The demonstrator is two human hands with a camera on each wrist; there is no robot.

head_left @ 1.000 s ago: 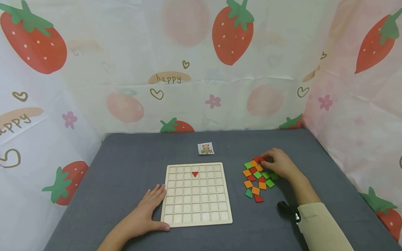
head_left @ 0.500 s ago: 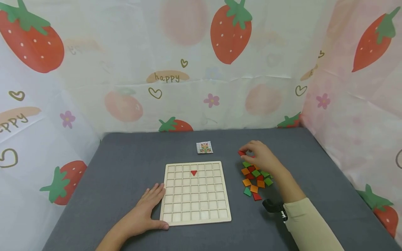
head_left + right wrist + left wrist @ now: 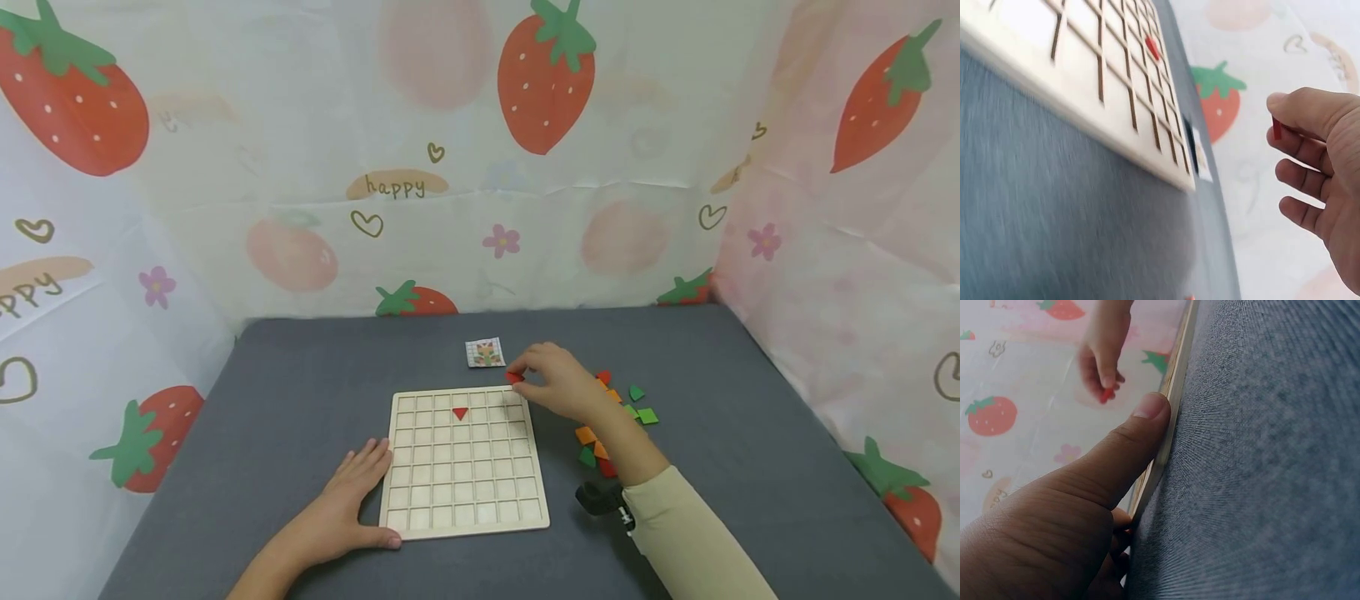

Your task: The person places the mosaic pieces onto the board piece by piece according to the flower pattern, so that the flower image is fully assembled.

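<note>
A wooden grid board (image 3: 463, 457) lies on the grey cloth, with one red triangle tile (image 3: 460, 413) in its top row. My left hand (image 3: 341, 506) rests along the board's left side, fingers stretched out and thumb at the near left corner. Above the board's far right corner, my right hand (image 3: 561, 385) pinches a small red tile (image 3: 1277, 129) between thumb and index finger. Its other fingers are loosely bent in the right wrist view. The held tile's full shape is hidden by the fingers.
Right of the board lie several loose tiles, among them an orange tile (image 3: 585, 435) and a green tile (image 3: 647, 415); my right forearm covers part of them. A small printed pattern card (image 3: 484, 353) lies behind the board. Strawberry-print cloth (image 3: 300, 250) hangs around the table.
My right hand has picked the red tile from the loose tiles and carried it left to the board's far right corner. The left hand stays at the board's edge.
</note>
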